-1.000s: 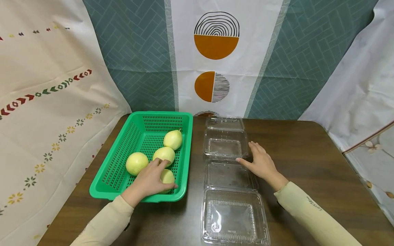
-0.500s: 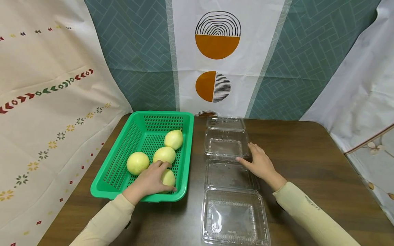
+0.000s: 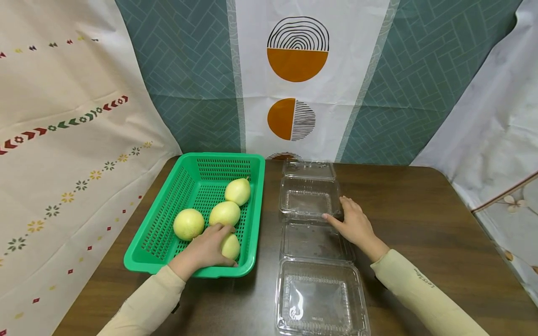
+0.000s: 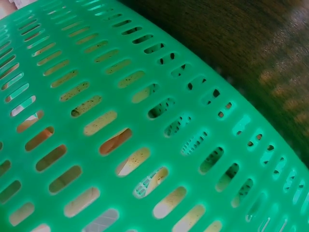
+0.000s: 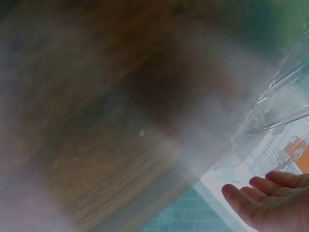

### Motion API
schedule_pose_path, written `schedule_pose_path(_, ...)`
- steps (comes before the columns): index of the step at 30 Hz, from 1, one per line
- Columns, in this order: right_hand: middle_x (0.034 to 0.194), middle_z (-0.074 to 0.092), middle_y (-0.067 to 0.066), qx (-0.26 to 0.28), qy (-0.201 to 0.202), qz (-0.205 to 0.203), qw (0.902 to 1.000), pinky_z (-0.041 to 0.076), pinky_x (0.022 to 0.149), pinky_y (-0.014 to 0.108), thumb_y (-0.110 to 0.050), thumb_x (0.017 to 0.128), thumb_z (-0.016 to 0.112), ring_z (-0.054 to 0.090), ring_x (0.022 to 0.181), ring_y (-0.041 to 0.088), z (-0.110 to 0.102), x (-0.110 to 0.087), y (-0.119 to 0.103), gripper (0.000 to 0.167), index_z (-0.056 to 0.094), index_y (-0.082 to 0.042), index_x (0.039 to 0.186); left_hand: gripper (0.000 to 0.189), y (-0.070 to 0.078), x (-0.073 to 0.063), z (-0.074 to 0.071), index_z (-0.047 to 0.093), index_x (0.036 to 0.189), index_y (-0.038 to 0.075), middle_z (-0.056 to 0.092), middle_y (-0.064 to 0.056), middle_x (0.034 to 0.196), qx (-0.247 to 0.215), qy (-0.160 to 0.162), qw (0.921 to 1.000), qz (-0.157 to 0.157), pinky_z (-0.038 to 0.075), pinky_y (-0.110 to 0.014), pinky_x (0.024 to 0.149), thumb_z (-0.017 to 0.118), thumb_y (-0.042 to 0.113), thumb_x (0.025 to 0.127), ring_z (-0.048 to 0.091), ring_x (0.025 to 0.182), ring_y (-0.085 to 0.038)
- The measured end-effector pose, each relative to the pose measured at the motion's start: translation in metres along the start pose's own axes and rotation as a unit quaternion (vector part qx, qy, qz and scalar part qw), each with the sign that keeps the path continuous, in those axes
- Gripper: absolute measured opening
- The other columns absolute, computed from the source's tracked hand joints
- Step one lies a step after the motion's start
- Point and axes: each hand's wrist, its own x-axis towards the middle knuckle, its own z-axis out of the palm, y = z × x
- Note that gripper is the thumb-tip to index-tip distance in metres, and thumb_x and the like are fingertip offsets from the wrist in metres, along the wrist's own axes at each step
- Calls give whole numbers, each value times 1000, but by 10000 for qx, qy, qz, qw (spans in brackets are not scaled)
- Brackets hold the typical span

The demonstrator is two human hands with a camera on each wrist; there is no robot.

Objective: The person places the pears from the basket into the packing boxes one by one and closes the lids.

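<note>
Head view: all four pears point(image 3: 224, 213) lie in the green basket point(image 3: 257, 205) near the table's point(image 3: 399, 200) left edge; the left hand point(image 3: 206, 248) curls round the nearest pear point(image 3: 230, 247). Neither the far clamshell point(image 3: 310, 202) nor the near clamshell point(image 3: 316, 298), lids open, contains any, so work seems barely begun. Right hand point(image 3: 356, 225): fingers extended beside the far clamshell, contact unclear.

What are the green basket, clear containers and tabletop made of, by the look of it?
Green basket: likely moulded plastic, semi-gloss; regular slots, highlights on the rim.
Clear containers: probably thin, glossy plastic; see-through, ribbed, sharp reflections.
Tabletop: dark brown with wood grain and a soft sheen; solid wood, veneer or laminate, can't tell.
</note>
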Motion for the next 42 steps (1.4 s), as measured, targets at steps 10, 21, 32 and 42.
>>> schedule_pose_path(10, 150, 26, 29, -87, 89, 90, 9999, 27, 105, 64, -58, 89, 53, 22, 138, 47, 3, 3, -3, 89, 28, 8, 144, 74, -3, 2, 4, 57, 119, 12, 58, -8, 109, -45, 27, 10000, 49, 49, -47, 68, 90, 31, 56, 55, 98, -27)
schedule_pose_path(21, 150, 25, 28, -84, 158, 168, 9997, 30, 102, 63, -57, 89, 54, 22, 138, 45, 5, 5, -5, 89, 27, 6, 145, 75, -4, 1, 5, 57, 119, 11, 60, -7, 109, -9, 11, 10000, 87, 50, -47, 70, 91, 27, 55, 57, 98, -25)
schedule_pose_path(32, 149, 27, 29, -42, 150, 229, 9996, 33, 100, 63, -55, 88, 58, 25, 137, 45, 3, 7, -4, 89, 28, 7, 145, 74, -3, 3, 5, 56, 120, 14, 59, -8, 111, -80, -71, 9999, -64, 49, -48, 70, 90, 28, 55, 57, 98, -25)
schedule_pose_path(42, 148, 28, 30, 1, 75, 277, 9996, 32, 102, 63, -55, 88, 57, 26, 136, 45, 1, 7, -7, 89, 28, 8, 144, 76, -5, 1, 2, 56, 121, 13, 58, -12, 107, -126, -204, 9997, -70, 51, -43, 69, 91, 28, 55, 57, 94, -26)
